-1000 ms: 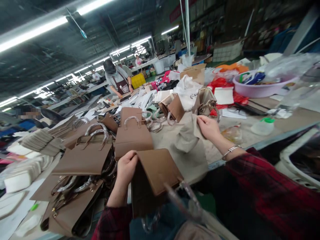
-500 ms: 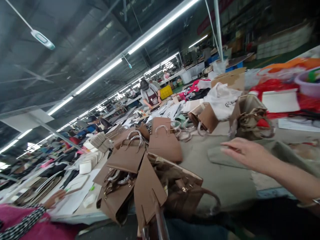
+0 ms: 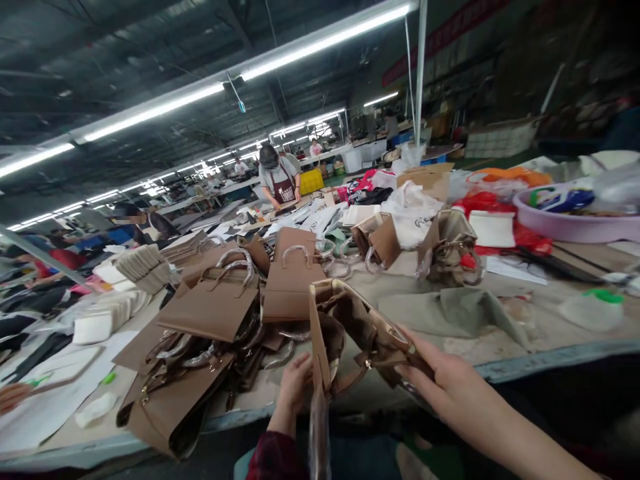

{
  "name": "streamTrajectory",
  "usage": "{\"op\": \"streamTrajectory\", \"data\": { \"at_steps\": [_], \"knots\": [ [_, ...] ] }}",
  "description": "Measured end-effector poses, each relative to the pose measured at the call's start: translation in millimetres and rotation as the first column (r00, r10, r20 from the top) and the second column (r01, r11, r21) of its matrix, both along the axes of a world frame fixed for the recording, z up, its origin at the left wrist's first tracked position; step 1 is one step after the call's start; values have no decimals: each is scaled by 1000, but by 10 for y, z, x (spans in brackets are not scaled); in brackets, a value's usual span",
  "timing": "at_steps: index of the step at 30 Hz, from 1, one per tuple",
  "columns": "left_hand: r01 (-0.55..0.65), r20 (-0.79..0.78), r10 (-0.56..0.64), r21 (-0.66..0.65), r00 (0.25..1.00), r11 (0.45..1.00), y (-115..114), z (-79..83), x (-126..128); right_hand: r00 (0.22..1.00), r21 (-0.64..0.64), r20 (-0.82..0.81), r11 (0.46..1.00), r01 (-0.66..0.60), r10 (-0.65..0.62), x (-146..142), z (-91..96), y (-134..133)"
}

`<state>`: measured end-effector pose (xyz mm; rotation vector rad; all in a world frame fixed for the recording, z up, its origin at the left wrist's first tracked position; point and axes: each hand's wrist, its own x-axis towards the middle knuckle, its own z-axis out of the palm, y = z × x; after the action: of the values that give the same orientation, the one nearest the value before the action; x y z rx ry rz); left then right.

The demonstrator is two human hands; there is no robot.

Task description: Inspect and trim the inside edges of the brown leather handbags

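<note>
Two-handed: held open brown handbag [image 3: 350,327] upright over near edge of table [image 3: 500,350]. Pinched its front panel with left hand [image 3: 295,381], fingers curled. Clasped its side with right hand [image 3: 443,380], fingers nearly straight, thumb on top.

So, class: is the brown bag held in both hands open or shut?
Open. The brown bag gapes at the top, inside showing; left hand and right hand hold its sides.
</note>
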<state>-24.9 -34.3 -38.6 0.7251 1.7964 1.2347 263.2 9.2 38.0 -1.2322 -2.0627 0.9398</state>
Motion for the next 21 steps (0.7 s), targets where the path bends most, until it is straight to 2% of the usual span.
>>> {"op": "streamTrajectory", "data": {
  "at_steps": [2,4,6,8,9,11,13,15,17,19,21],
  "knots": [
    [-34,28,34,3,999,999,22,-73,-51,998,-68,62,997,32,-28,-21,-147,27],
    [-4,-9,4,86,1000,996,-39,-70,-43,997,-138,71,989,48,-39,-81,-354,51],
    [144,-181,-115,156,977,977,-147,22,50,997,-172,-1,982,74,-76,-154,-533,49],
    [310,-431,-243,91,869,946,-226,179,211,988,-213,-103,973,89,-113,-226,-621,10],
    [343,-531,-260,61,807,937,-235,263,302,981,-267,-150,960,81,-125,-262,-630,-24],
    [371,-646,-255,46,719,928,-175,399,465,955,-428,-252,903,38,-160,-336,-606,-130],
    [389,-711,-238,54,661,920,-32,461,566,898,-580,-381,813,-47,-220,-409,-579,-283],
    [396,-745,-251,19,618,918,143,451,595,827,-665,-483,735,-134,-287,-456,-592,-459],
    [384,-750,-298,-64,590,921,290,401,566,792,-703,-524,684,-194,-313,-446,-635,-611],
    [397,-751,-354,-133,558,908,367,353,497,826,-702,-506,675,-226,-249,-360,-662,-689],
    [448,-760,-393,-150,518,881,368,333,408,907,-624,-417,742,-246,-50,-211,-621,-671]
  ]
}}
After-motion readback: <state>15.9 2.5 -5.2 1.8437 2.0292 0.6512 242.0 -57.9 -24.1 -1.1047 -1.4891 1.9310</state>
